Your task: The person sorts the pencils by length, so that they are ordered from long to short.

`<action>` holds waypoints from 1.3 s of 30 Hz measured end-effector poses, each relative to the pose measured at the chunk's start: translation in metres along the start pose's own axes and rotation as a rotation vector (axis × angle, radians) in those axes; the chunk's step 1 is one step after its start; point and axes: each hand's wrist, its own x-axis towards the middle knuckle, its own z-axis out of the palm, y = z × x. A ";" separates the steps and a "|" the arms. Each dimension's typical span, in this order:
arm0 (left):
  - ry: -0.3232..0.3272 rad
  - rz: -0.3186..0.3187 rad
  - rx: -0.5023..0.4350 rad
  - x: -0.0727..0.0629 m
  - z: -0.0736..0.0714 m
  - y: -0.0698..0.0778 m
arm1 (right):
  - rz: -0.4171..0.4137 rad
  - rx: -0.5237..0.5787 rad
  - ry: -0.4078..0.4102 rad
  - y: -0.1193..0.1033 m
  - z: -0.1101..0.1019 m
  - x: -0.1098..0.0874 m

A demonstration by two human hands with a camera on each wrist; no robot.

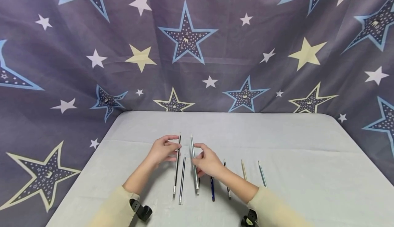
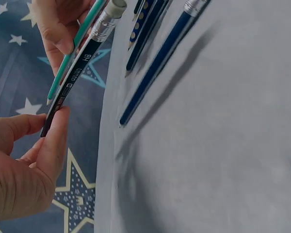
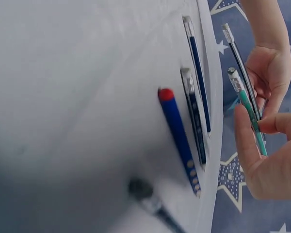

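My left hand pinches a black pencil marked HB, its white eraser end pointing toward me. The right hand holds a teal pencil between thumb and fingers, also eraser end nearest me. Both pencils are raised over the table and stand nearly side by side, a small gap apart in the head view. Below and between them a dark blue pencil with a metal ferrule lies on the cloth. Another dark pencil is partly hidden under the right hand in the head view.
Right of these lie a blue pencil with a red end and gold dots, a black pencil, a gold pencil and a blue-green pencil. A white cloth covers the table; a star-patterned curtain hangs behind.
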 end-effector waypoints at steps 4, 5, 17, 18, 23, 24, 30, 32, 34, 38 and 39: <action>0.000 0.020 -0.026 0.004 0.009 0.005 | -0.003 0.023 0.003 0.004 -0.013 -0.002; -0.002 0.025 -0.032 0.005 0.011 0.006 | -0.001 0.035 0.005 0.005 -0.016 -0.002; -0.001 0.058 -0.055 0.018 0.035 0.016 | 0.003 0.079 0.059 0.009 -0.044 -0.009; -0.003 0.058 -0.053 0.019 0.036 0.016 | 0.003 0.082 0.067 0.010 -0.045 -0.009; 0.002 0.058 -0.054 0.028 0.042 0.020 | 0.011 0.093 0.095 0.011 -0.048 -0.009; 0.004 0.059 -0.055 0.030 0.042 0.021 | 0.014 0.095 0.097 0.011 -0.049 -0.009; 0.020 0.071 -0.075 0.044 0.042 0.029 | 0.014 0.098 0.107 0.010 -0.052 -0.009; 0.028 0.076 -0.085 0.049 0.041 0.033 | 0.014 0.097 0.111 0.010 -0.052 -0.009; 0.039 0.082 -0.090 0.054 0.039 0.037 | 0.014 0.096 0.114 0.010 -0.053 -0.008; 0.076 0.081 -0.095 0.063 0.035 0.044 | 0.017 0.100 0.120 0.012 -0.054 -0.008; 0.086 0.080 -0.095 0.066 0.033 0.045 | 0.018 0.101 0.121 0.012 -0.054 -0.007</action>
